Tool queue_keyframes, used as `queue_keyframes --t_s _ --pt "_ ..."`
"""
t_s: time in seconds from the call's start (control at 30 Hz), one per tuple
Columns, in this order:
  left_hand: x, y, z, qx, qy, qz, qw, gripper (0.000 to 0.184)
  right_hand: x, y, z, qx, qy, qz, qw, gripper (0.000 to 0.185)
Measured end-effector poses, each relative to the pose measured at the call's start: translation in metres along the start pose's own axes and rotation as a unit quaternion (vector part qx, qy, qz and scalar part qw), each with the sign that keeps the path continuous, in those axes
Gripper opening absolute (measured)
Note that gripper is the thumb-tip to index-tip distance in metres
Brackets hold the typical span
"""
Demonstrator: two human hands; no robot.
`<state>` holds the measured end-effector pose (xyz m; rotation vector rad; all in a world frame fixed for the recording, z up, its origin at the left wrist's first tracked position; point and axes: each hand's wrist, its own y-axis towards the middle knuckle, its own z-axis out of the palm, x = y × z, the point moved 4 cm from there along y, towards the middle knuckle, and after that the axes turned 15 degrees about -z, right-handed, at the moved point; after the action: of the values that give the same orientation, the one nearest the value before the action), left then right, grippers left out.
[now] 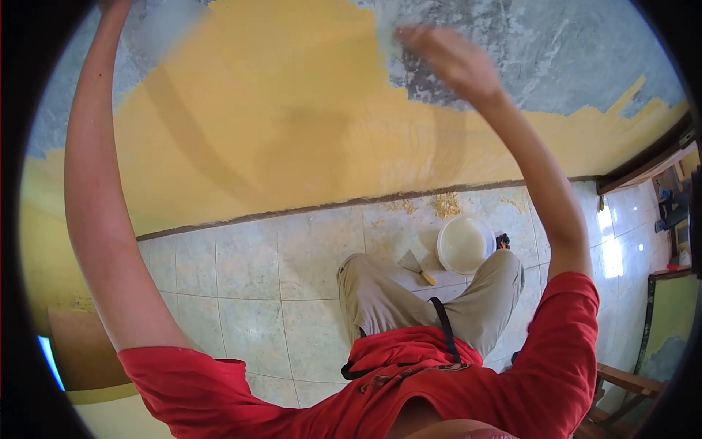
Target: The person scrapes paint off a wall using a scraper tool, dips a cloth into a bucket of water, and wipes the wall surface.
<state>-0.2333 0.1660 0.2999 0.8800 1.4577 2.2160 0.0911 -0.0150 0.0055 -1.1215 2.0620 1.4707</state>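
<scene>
The wall in front of me has yellow paint (278, 110), with bare grey patches (526, 51) where the paint is gone. My right hand (450, 62) is raised at the left edge of the right grey patch. It is smeared by motion, so I cannot make out its fingers or anything in them. My left arm reaches up the left side, and only the base of my left hand (114, 4) shows at the top edge. Its fingers are out of view. A pale blurred smear lies to the right of that hand.
On the tiled floor (248, 314) by my knees stand a white bucket (466, 245) and a scraper (418, 269) with a wooden handle. Paint flakes (446, 205) lie along the wall's foot. A brown board (88, 347) is at left, wooden furniture (629, 380) at lower right.
</scene>
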Motion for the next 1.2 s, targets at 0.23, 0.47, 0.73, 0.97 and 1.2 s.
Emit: queue_keyframes --t_s 0.23,0.47,0.73,0.97,1.2 --pt "-0.021 0.005 -0.01 0.048 -0.078 0.012 0.996 0.068 -0.005 0.003 0.004 0.049 -0.055 0.014 0.997 0.05" --pt "0.002 -0.003 0.006 -0.051 0.006 0.058 0.997 0.068 0.015 0.014 0.015 0.029 -0.08 0.047 0.995 0.054" --pt "-0.012 0.0 -0.003 0.007 -0.029 0.01 0.999 0.065 0.047 -0.017 0.024 0.047 0.001 0.11 0.993 0.056" --pt "0.017 -0.008 0.003 -0.039 0.05 0.012 0.998 0.061 0.071 -0.05 0.036 0.101 -0.009 0.087 0.991 0.053" --pt "0.01 -0.011 0.003 -0.039 0.016 0.005 0.999 0.063 0.081 -0.067 0.033 0.094 -0.008 0.069 0.993 0.056"
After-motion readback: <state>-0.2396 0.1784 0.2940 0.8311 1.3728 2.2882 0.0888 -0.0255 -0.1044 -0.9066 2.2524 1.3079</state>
